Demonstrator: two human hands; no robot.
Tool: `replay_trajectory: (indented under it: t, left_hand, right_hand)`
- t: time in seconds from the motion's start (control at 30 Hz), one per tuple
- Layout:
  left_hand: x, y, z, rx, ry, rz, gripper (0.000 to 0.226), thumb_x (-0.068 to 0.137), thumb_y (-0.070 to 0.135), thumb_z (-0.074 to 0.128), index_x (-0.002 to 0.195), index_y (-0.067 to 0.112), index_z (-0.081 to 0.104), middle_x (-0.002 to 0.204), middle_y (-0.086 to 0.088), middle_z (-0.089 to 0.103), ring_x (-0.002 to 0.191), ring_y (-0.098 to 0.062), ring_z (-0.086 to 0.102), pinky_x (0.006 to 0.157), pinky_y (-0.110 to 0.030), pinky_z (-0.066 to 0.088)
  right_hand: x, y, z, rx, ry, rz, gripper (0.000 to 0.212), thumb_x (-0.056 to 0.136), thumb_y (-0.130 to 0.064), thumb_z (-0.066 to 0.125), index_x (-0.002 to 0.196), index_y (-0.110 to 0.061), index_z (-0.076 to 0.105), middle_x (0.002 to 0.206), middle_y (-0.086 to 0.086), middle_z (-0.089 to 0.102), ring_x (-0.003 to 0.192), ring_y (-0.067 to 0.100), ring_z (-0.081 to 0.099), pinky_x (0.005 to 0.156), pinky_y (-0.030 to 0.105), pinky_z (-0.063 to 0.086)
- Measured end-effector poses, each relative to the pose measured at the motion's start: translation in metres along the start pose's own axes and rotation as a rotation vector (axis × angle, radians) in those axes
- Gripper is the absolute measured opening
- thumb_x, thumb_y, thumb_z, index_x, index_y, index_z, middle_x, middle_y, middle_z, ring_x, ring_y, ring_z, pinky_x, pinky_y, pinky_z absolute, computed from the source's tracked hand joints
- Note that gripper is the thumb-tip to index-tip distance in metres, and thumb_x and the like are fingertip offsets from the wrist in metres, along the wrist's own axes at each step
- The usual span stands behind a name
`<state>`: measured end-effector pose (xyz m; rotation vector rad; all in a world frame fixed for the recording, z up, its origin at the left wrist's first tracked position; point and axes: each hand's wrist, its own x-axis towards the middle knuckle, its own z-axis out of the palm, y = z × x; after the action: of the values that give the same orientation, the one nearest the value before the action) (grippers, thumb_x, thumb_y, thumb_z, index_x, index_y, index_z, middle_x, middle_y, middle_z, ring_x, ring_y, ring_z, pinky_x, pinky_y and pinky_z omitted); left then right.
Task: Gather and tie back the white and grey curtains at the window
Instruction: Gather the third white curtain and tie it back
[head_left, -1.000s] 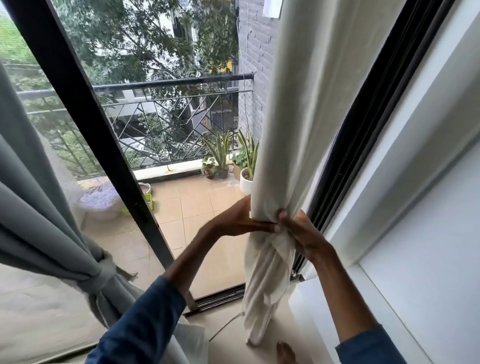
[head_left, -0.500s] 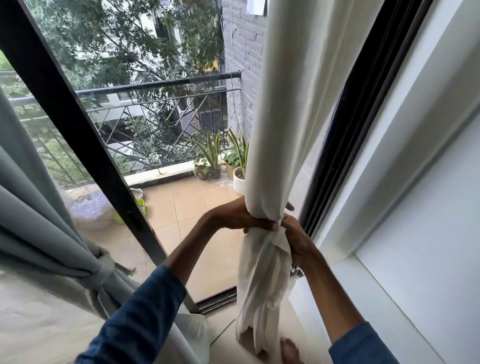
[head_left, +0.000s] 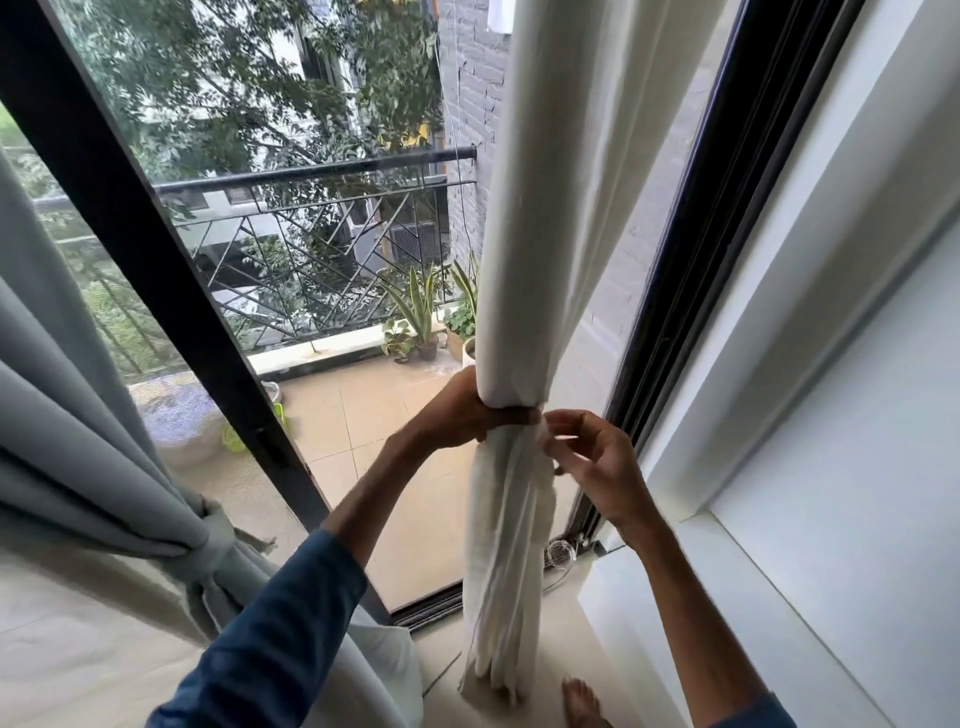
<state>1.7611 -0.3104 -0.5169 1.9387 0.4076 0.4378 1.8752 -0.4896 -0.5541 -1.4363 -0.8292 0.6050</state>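
The gathered white curtain (head_left: 524, 270) is clasped at its waist by the left grip (head_left: 462, 418), in the middle of the frame. The right grip (head_left: 597, 462) is held just beside the same spot, on the right. Its fingers are half curled and the fingertips (head_left: 561, 417) reach the edge of the cloth, but whether a fold or a band is pinched there cannot be told. The curtain hangs from the upper edge of the frame down to the floor, before the black window frame (head_left: 675, 312).

The grey curtain (head_left: 78, 415), at the left of the frame, is already bound with a knot (head_left: 213, 540). The step in hand is therefore judged to be the tying of the white one: it is gathered, but no finished tie is seen. For the next move the bundle must be kept squeezed by the left grip while a band or a strip of cloth is led round it and fastened. If the hold is loosened, the folds will probably spread again.

Compared with half a second ago, the right grip has been lifted off the bundle and drawn a little to the right. The left grip is kept where it was.
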Motion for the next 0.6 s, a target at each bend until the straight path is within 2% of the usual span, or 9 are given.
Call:
replay_trajectory:
  t: [0.1, 0.17, 0.23, 0.3, 0.43, 0.53, 0.6]
  left_hand:
    - [-0.001, 0.002, -0.001, 0.038, -0.023, 0.024, 0.038, 0.07, 0.035, 0.09, 0.099, 0.022, 0.07, 0.093, 0.002, 0.072, 0.076, -0.015, 0.066, 0.058, -0.033, 0.054]
    - [-0.002, 0.0, -0.003, 0.04, -0.022, 0.02, 0.043, 0.068, 0.037, 0.091, 0.102, 0.023, 0.069, 0.099, 0.002, 0.072, 0.091, -0.021, 0.068, 0.075, -0.044, 0.06]
    - [-0.002, -0.004, -0.004, 0.034, -0.028, 0.015, 0.051, 0.066, 0.043, 0.091, 0.106, 0.023, 0.068, 0.103, -0.001, 0.072, 0.097, -0.028, 0.067, 0.081, -0.052, 0.058]
    - [-0.003, -0.006, -0.005, 0.035, -0.032, 0.012, 0.057, 0.065, 0.047, 0.091, 0.111, 0.023, 0.066, 0.107, -0.003, 0.071, 0.1, -0.03, 0.067, 0.082, -0.054, 0.057]
    - [-0.005, -0.005, -0.008, 0.091, -0.065, 0.036, 0.061, 0.069, 0.05, 0.087, 0.119, 0.024, 0.064, 0.113, 0.001, 0.071, 0.104, -0.026, 0.066, 0.085, -0.05, 0.056]
    - [-0.01, -0.002, -0.008, 0.098, -0.073, 0.058, 0.061, 0.071, 0.044, 0.088, 0.122, 0.022, 0.063, 0.116, 0.002, 0.07, 0.106, -0.024, 0.065, 0.088, -0.049, 0.056]
    - [-0.011, -0.003, -0.008, 0.065, -0.079, 0.053, 0.06, 0.072, 0.037, 0.089, 0.123, 0.019, 0.063, 0.117, 0.001, 0.07, 0.108, -0.024, 0.066, 0.09, -0.049, 0.056]
  right_hand:
    - [0.0, 0.004, 0.002, -0.167, 0.033, -0.063, 0.027, 0.079, -0.023, 0.084, 0.102, -0.015, 0.073, 0.082, -0.002, 0.076, 0.074, 0.007, 0.07, 0.061, 0.022, 0.054]
    - [0.002, 0.003, -0.003, -0.276, 0.057, -0.119, 0.025, 0.079, -0.033, 0.083, 0.098, -0.019, 0.077, 0.077, -0.01, 0.074, 0.064, -0.003, 0.061, 0.056, 0.015, 0.044]
    - [0.004, -0.004, -0.01, -0.412, 0.053, -0.187, 0.022, 0.08, -0.041, 0.081, 0.092, -0.023, 0.079, 0.068, -0.022, 0.067, 0.053, -0.004, 0.05, 0.051, 0.008, 0.032]
    - [0.006, -0.011, -0.014, -0.512, 0.074, -0.247, 0.02, 0.077, -0.043, 0.082, 0.086, -0.026, 0.079, 0.066, -0.025, 0.064, 0.054, -0.002, 0.048, 0.052, 0.009, 0.029]
    - [0.019, -0.015, -0.021, -0.604, 0.132, -0.343, 0.024, 0.07, -0.048, 0.086, 0.077, -0.028, 0.074, 0.079, -0.013, 0.069, 0.066, 0.001, 0.052, 0.061, 0.016, 0.037]
    - [0.03, -0.012, -0.023, -0.676, 0.137, -0.335, 0.031, 0.07, -0.056, 0.084, 0.074, -0.029, 0.068, 0.08, -0.013, 0.067, 0.061, 0.007, 0.047, 0.061, 0.027, 0.043]
    - [0.036, -0.013, -0.02, -0.688, 0.125, -0.297, 0.031, 0.069, -0.052, 0.085, 0.074, -0.028, 0.067, 0.075, -0.012, 0.066, 0.052, 0.009, 0.046, 0.059, 0.029, 0.044]
